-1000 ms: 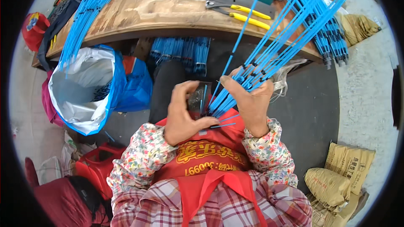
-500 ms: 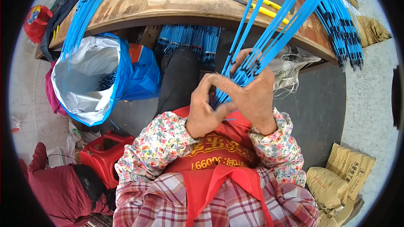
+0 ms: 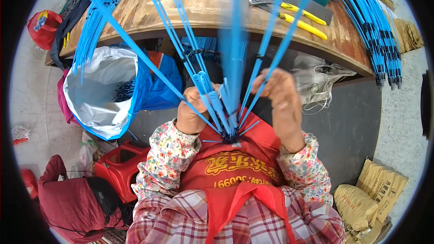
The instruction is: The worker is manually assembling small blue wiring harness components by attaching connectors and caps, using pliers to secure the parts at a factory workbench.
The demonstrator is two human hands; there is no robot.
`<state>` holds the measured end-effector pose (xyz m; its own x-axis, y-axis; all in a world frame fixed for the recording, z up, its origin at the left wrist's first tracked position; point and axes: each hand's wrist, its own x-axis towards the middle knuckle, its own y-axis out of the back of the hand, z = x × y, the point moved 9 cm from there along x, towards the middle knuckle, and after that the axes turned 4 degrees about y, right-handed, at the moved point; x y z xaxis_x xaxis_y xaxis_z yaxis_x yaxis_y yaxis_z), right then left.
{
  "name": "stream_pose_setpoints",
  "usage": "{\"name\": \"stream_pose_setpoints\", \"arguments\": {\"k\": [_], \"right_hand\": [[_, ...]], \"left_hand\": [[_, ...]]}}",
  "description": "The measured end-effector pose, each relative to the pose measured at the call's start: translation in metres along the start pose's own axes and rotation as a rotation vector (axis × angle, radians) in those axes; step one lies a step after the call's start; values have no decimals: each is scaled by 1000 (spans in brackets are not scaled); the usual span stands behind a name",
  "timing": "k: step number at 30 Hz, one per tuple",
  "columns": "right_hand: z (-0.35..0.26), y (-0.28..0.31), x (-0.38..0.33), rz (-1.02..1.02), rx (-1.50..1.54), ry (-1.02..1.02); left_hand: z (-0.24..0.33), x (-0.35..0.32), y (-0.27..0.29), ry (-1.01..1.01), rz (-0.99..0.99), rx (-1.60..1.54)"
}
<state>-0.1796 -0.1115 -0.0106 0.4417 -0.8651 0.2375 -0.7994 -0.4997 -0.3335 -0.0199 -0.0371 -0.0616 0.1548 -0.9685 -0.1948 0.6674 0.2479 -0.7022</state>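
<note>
A bundle of thin blue rods (image 3: 233, 58) with small black joints stands over my lap. Its rods fan upward from a dark hub (image 3: 230, 136) against my red apron (image 3: 242, 156), and those in the middle are blurred. On the left side my left hand (image 3: 191, 110) is closed around some rods, its fingers partly hidden behind them. My right hand (image 3: 284, 101) is at the right side of the fan, fingers bent and smeared by motion close to the outer rods; whether they grip one does not show.
A curved wooden workbench (image 3: 181, 16) lies ahead, bearing yellow-handled cutters (image 3: 307, 20) and more blue rod bundles (image 3: 368, 27). At left stand a blue bag with silvery lining (image 3: 97, 119) and a red plastic stool (image 3: 120, 165). Tan sacks (image 3: 357, 205) lie at lower right.
The rods have gone from a tight, tilted bundle to an open fan. My hands have parted, the left moving left and the right slightly right. The whole view has shifted a little.
</note>
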Motion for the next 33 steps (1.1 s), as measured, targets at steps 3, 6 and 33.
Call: {"name": "stream_pose_setpoints", "arguments": {"k": [3, 6, 33], "right_hand": [[29, -27, -17, -180, 71, -220], [49, -56, -36, -517, -73, -443], [39, -75, -21, -353, -597, 91]], "left_hand": [[-9, 7, 13, 18, -160, -36], [-3, 8, 7, 31, -301, -71], [-7, -7, 35, 205, -77, 68]]}}
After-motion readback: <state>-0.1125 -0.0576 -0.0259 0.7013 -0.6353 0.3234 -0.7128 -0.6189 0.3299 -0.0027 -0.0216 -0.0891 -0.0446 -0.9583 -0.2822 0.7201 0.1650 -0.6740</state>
